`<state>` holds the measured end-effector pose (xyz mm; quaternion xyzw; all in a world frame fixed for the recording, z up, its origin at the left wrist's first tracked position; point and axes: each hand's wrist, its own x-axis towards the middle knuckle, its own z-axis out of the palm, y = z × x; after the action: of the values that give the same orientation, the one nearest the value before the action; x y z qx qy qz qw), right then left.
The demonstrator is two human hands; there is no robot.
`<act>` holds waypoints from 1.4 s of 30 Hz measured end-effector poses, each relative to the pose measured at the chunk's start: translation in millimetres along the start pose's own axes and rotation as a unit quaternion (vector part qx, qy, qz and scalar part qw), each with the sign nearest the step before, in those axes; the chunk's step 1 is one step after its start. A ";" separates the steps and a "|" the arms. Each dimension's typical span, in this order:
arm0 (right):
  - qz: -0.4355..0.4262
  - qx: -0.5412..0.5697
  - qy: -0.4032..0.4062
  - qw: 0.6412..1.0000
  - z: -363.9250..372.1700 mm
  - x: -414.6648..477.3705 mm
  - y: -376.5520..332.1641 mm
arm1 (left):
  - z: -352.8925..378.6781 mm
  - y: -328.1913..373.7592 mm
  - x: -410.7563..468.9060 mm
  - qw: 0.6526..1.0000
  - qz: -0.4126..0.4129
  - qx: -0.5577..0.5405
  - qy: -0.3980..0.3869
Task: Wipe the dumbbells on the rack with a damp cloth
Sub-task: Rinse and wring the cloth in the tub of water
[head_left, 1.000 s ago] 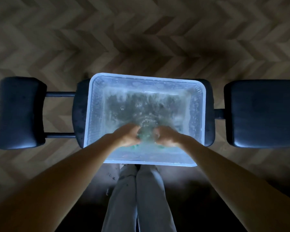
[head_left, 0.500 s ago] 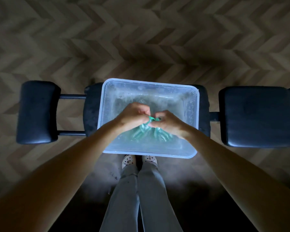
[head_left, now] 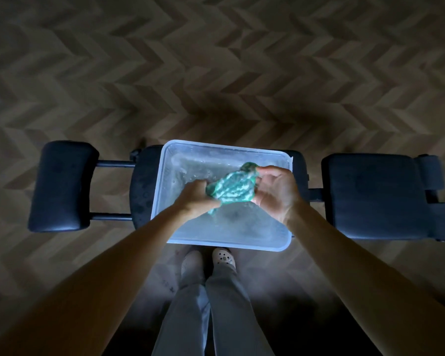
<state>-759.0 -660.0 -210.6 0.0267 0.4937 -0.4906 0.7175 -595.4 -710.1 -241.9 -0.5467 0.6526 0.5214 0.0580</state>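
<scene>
A green-and-white cloth [head_left: 231, 186], wet and bunched, hangs above a clear plastic tub [head_left: 162, 176] of water. My left hand [head_left: 194, 199] grips the cloth's lower left end. My right hand [head_left: 275, 191] holds its upper right end, palm turned toward me. The tub sits on the middle pad of a dark padded bench. No dumbbells or rack are in view.
The bench's left pad [head_left: 61, 186] and right pad [head_left: 378, 196] flank the tub, joined by metal bars. My legs and light shoes [head_left: 222, 256] stand just in front of the tub on a herringbone wood floor [head_left: 216, 73]. The room is dim.
Both hands have lifted the cloth out of the water and spread apart. The cloth, submerged a second ago, is now held up above the tub.
</scene>
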 end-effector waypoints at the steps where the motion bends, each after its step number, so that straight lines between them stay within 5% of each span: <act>1: 0.012 -0.024 0.035 0.999 -4.6 5.1 3.3 | -1.3 0.2 1.3 1.000 0.003 0.005 0.029; 6: 0.101 -0.324 0.159 0.927 -9.7 33.2 27.2 | -6.4 10.0 -1.7 0.984 0.128 0.085 0.089; 10: 0.020 -0.563 0.040 0.825 0.8 36.4 35.8 | -10.1 18.6 3.7 0.982 0.142 0.097 0.083; 13: -0.022 -0.504 -0.075 0.860 8.2 40.9 46.2 | -15.2 26.4 5.6 0.989 0.130 0.039 0.059; 15: -0.063 -0.422 -0.057 0.903 11.6 44.9 50.0 | -20.2 28.9 3.6 0.991 0.100 -0.089 0.013; 17: -0.101 -0.438 0.011 0.893 15.9 49.3 50.8 | -26.1 24.4 1.9 0.974 0.077 -0.214 -0.009; 20: -0.185 -0.564 0.104 0.798 15.2 53.0 47.2 | -28.2 8.6 6.5 0.977 0.033 -0.207 0.032; 24: -0.214 -0.739 0.109 0.630 13.6 57.4 40.7 | -23.5 -13.1 15.7 0.996 0.061 0.041 0.050; 27: -0.179 -0.788 0.058 0.586 16.8 57.1 37.3 | -12.5 -16.1 16.3 0.977 0.148 0.146 0.050; 31: -0.135 -0.727 0.029 0.673 19.4 54.0 31.1 | -12.1 -6.3 22.3 0.983 0.155 0.078 0.062; 35: -0.025 -0.484 0.003 0.875 15.9 48.4 23.5 | -17.3 -2.8 27.7 0.991 0.115 -0.035 0.049; 39: 0.054 -0.406 -0.111 0.905 12.2 51.9 30.4 | -18.4 1.7 31.0 0.985 0.088 -0.139 0.049; 42: 0.042 -0.335 -0.080 0.938 10.9 56.3 36.7 | -16.6 4.1 33.4 0.991 0.059 -0.122 0.016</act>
<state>-723.0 -684.8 -262.8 -0.2337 0.5692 -0.2668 0.7418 -603.7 -744.9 -253.4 -0.5187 0.6160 0.5907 -0.0509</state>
